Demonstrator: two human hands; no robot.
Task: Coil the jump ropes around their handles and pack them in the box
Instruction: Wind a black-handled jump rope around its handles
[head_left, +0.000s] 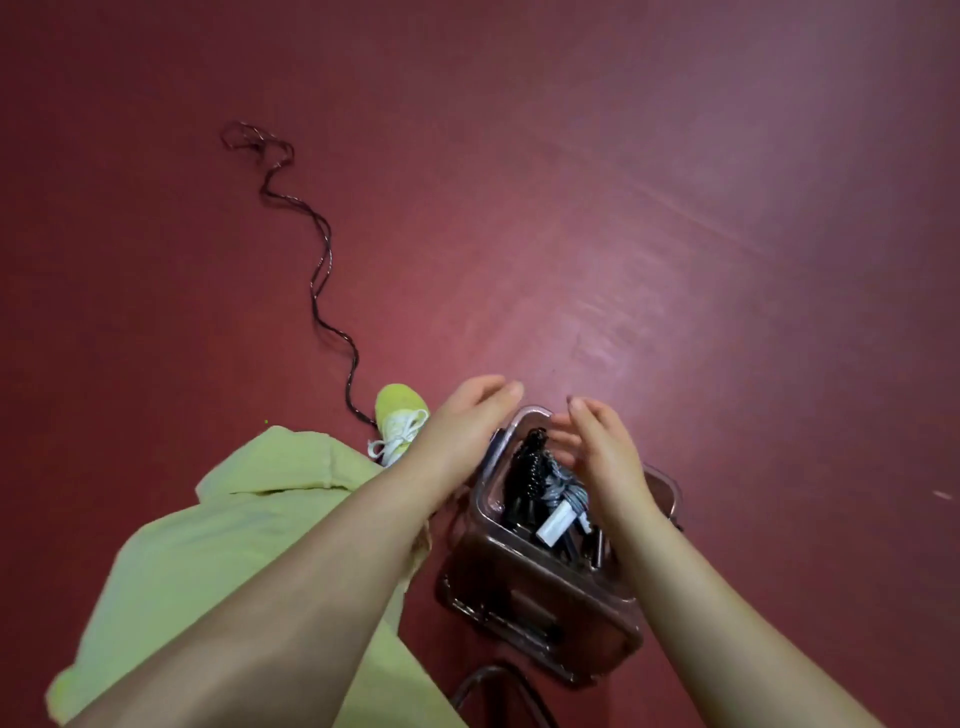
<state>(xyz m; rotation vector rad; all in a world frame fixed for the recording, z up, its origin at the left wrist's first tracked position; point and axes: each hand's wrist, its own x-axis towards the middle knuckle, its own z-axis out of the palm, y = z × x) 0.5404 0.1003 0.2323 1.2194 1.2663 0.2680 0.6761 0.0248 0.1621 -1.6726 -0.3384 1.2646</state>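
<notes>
Both hands hover with relaxed, straight fingers, holding nothing: the left hand beside the clear plastic box, the right hand above it. Coiled black and grey jump ropes lie inside the box. One thin dark rope trails loose across the red floor.

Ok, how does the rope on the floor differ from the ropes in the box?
The rope on the floor lies uncoiled, stretched out in a wavy line; the ropes in the box are coiled into tight bundles. The floor rope lies alone; the boxed ones are packed together in the clear box. Both look dark.
</notes>
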